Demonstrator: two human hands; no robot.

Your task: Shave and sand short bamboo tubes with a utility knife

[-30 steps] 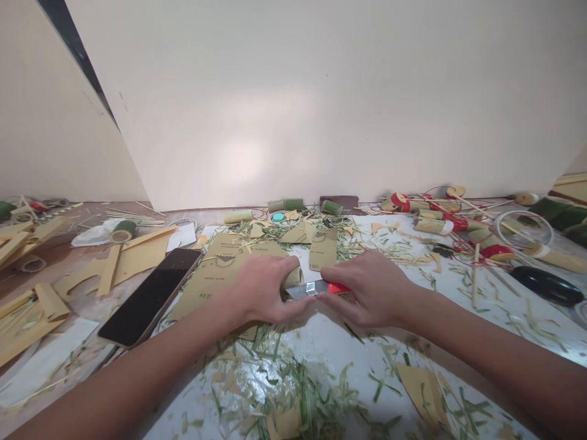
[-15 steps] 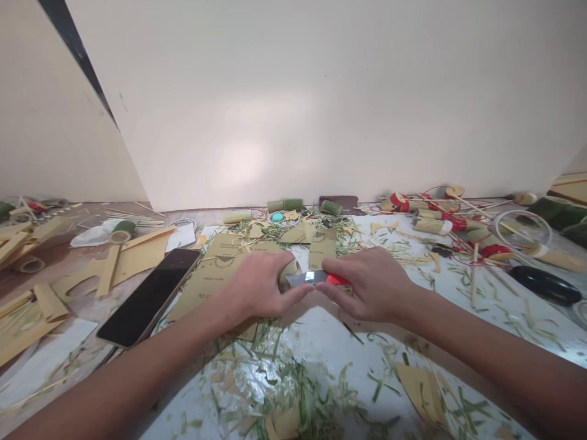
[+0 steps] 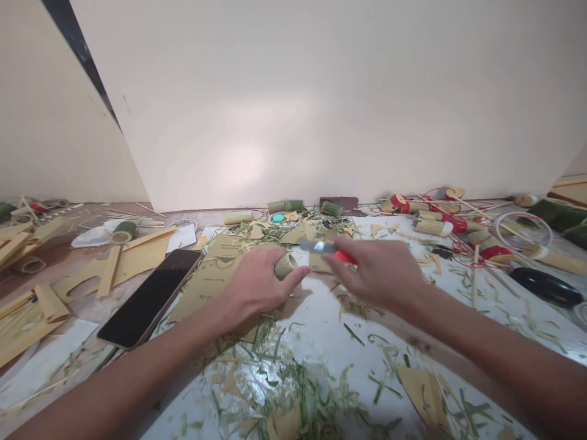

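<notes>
My left hand (image 3: pixel 263 278) is closed around a short bamboo tube (image 3: pixel 285 266), whose pale open end faces right. In my right hand (image 3: pixel 383 269) is a knife (image 3: pixel 321 247) with a red handle, mostly hidden by the fingers. Its blade points left, slightly above and apart from the tube. Under and beyond the hands lie brown sandpaper sheets (image 3: pixel 213 269) with dark print. Green and pale shavings (image 3: pixel 298 391) are strewn over the white surface below.
A phone (image 3: pixel 151 296) lies left of my left forearm, beside bamboo strips and cut pieces. Short green bamboo pieces (image 3: pixel 331 208) rest by the pale board at the back. To the right are red-banded bamboo pieces with string (image 3: pixel 452 223), a tape roll (image 3: pixel 523 232) and a black object (image 3: pixel 545 286).
The knife blade was against the tube's end; my right hand has lifted it up and away. The tube has turned in my left hand, so its open end now shows.
</notes>
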